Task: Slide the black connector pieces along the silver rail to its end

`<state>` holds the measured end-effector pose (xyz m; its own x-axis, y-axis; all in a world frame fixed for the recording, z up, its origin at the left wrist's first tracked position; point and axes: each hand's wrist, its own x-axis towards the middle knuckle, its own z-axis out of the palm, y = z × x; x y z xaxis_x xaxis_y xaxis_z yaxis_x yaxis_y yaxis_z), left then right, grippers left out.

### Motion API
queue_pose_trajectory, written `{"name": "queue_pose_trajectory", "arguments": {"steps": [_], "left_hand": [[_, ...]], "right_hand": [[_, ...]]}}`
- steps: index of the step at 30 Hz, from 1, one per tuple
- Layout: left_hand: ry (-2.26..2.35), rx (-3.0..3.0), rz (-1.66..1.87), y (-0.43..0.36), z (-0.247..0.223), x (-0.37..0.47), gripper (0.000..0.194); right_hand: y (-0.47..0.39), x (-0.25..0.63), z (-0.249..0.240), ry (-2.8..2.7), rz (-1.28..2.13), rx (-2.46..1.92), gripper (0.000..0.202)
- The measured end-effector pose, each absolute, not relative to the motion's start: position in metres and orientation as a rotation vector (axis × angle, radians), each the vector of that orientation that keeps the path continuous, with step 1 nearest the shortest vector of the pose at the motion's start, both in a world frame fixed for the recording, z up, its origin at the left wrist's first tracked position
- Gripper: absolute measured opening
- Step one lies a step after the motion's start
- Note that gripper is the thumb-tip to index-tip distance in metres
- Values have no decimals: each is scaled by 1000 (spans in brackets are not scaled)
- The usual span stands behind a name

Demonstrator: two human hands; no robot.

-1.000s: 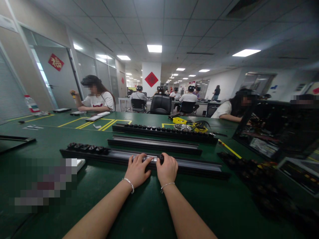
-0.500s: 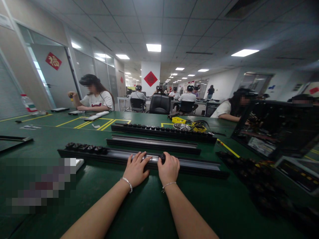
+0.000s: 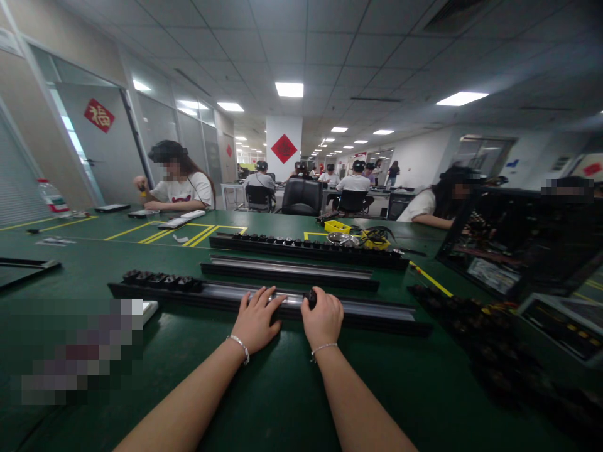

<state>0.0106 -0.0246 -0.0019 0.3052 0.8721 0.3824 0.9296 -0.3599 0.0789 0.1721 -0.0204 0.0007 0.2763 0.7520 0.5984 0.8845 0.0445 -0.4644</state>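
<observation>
A long black rail with a silvery channel (image 3: pixel 377 312) lies across the green table in front of me. Several small black parts (image 3: pixel 157 280) sit in a row at its left end. My left hand (image 3: pixel 257 320) rests on the middle of the rail, fingers spread, holding nothing. Just right of it, my right hand (image 3: pixel 323 317) is closed on a small black part (image 3: pixel 309 299) at the rail; the fingers hide most of that part. Behind lie a second rail with a bare channel (image 3: pixel 292 271) and a third rail filled with black parts (image 3: pixel 306 248).
A dark heap of small parts (image 3: pixel 499 358) lies on the right, near an open black computer case (image 3: pixel 513 245). Yellow trays (image 3: pixel 337 227) and a metal dish (image 3: pixel 343 240) stand farther back. Co-workers (image 3: pixel 181 185) sit around the table. A bottle (image 3: pixel 53 198) stands at far left.
My right hand has shifted slightly to the right along the rail with the small black part. My left hand has stayed in place.
</observation>
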Motion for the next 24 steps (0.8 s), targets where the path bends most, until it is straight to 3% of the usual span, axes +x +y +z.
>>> {"name": "queue_pose_trajectory", "arguments": {"steps": [24], "left_hand": [[-1647, -2415, -566, -22, -6, 9, 56]], "right_hand": [[-19, 180, 5, -1482, -229, -1778, 28]]}}
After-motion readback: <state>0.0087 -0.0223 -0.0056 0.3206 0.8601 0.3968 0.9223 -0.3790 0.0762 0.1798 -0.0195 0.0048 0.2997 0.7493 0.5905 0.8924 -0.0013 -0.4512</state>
